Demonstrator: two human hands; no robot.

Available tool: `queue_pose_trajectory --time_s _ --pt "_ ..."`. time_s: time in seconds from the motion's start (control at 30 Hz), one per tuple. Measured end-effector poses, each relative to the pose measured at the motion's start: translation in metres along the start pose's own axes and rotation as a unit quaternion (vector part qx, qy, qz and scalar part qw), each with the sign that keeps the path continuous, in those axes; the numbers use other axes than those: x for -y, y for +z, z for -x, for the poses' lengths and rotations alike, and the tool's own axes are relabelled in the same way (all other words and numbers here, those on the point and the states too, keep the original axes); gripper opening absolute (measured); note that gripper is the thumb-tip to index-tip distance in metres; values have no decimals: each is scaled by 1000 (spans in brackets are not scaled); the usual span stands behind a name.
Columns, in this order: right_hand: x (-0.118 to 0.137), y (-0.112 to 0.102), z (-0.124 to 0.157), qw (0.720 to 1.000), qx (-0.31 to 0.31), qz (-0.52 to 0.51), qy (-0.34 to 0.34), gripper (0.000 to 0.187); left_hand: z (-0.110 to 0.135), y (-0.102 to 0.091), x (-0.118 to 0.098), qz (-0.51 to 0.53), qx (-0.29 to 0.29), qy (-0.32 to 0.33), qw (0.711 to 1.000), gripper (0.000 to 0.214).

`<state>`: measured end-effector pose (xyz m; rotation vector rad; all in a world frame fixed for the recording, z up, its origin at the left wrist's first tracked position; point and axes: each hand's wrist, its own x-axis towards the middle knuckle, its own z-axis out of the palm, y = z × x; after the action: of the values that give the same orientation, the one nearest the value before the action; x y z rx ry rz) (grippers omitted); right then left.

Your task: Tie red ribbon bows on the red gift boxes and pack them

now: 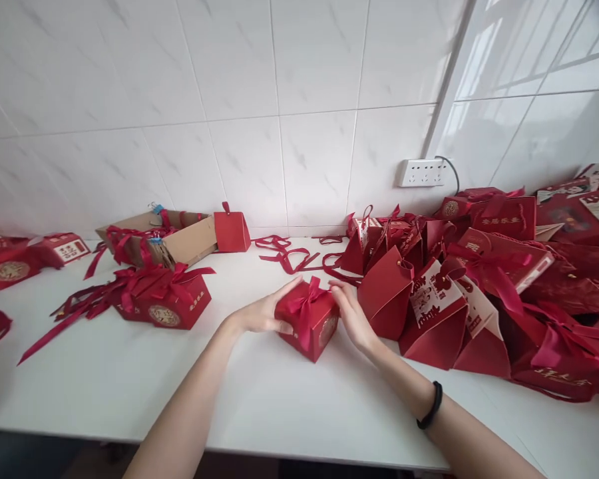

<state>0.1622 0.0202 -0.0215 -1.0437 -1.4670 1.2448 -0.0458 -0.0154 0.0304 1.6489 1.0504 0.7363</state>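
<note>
A small red gift box (288, 338) with a magenta ribbon bow (307, 307) on top rests on the white table in front of me. Its right face carries a round gold emblem. My left hand (263, 313) grips the box from the left, thumb on the front and fingers along the back edge. Against the right side lies my right hand (352, 314), its fingers reaching to the top corner, so the box is held between both hands. Just beyond my right hand stands a plain red triangular box (387, 293). A black band circles my right wrist.
Many red boxes and bags (509, 266) crowd the right side. Loose ribbons (292, 256) lie behind my hands. At the left are a ribboned box (190, 306) and an open cardboard box (192, 243). A power strip (424, 173) hangs on the tiled wall.
</note>
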Motion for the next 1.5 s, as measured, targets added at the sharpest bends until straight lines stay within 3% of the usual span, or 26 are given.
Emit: queue_pose_trajectory --time_s 0.1,0.2,0.27,0.37,0.47,0.63,0.7,0.8,0.93,1.1,1.3,1.43,1.5 --pt "3 4 4 998 6 13 56 53 -10 7 24 40 -111 4 993 96" --pt "7 4 7 999 -25 -1 36 67 -20 10 34 44 -218 -14 975 74" --pt "8 3 9 1000 -15 5 -8 75 -23 12 35 96 -217 1 971 60" --pt "6 3 11 996 10 22 -83 75 -22 17 33 193 -186 72 961 61" --pt "3 3 12 987 38 62 -142 68 -19 21 30 158 -224 116 955 57" --pt "8 -4 10 984 66 127 -105 52 -19 21 29 29 -246 88 965 58" --pt "11 -8 8 985 40 137 -92 37 -20 22 29 21 -244 76 967 56" --pt "15 -13 6 978 7 179 -105 32 -21 25 29 19 -251 67 965 55" --pt "19 -15 4 978 23 180 -102 25 -22 28 29 4 -254 60 965 59" --pt "20 -16 2 998 40 9 -37 32 -16 19 21 -1 -228 42 973 58" --pt "25 -17 0 997 33 -74 9 41 5 -9 1 -84 -208 -97 970 40" --pt "25 -17 0 996 42 -79 16 41 11 -13 -4 -52 -56 -146 986 45" --pt "26 -18 1 995 45 -81 19 41 12 -12 -5 -47 1 -139 989 39"
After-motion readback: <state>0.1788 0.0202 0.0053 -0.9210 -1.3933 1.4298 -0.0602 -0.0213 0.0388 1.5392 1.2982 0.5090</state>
